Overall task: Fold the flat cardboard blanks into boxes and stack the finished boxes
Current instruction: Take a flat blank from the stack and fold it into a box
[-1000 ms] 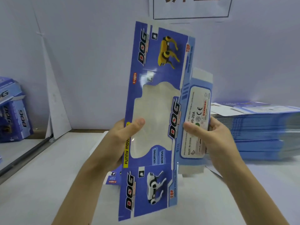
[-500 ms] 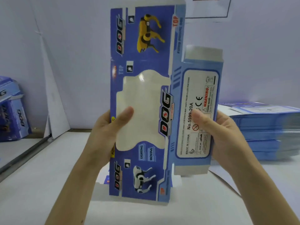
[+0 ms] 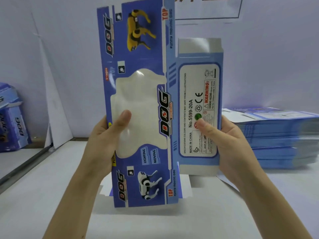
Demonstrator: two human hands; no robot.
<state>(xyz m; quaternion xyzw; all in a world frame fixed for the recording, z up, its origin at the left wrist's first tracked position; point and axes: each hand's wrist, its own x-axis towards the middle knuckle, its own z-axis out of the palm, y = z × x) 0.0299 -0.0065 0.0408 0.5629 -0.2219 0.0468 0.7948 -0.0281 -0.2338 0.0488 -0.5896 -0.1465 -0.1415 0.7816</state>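
Observation:
I hold a blue cardboard blank (image 3: 143, 54) upright in front of me, printed with "DOG" and toy dogs, with a clear plastic window in its middle. My left hand (image 3: 105, 140) grips its left edge, thumb pressed on the window. My right hand (image 3: 224, 140) grips the right side panel with the white label, thumb on the label's front. The blank faces me almost flat, its lower end near the white table (image 3: 51, 195). A tall stack of flat blanks (image 3: 279, 138) lies on the table at the right. A folded blue box (image 3: 12, 123) stands at the far left.
A white sheet of card (image 3: 55, 100) leans against the wall at the left. A metal rail (image 3: 25, 163) runs along the table's left edge. Another flat piece (image 3: 186, 185) lies on the table behind the held blank. A paper sign (image 3: 207, 7) hangs on the wall.
The blank has swung from a tilted, partly folded pose to upright and nearly flat, facing me. Both hands keep their grips, and the right side panel has opened outward.

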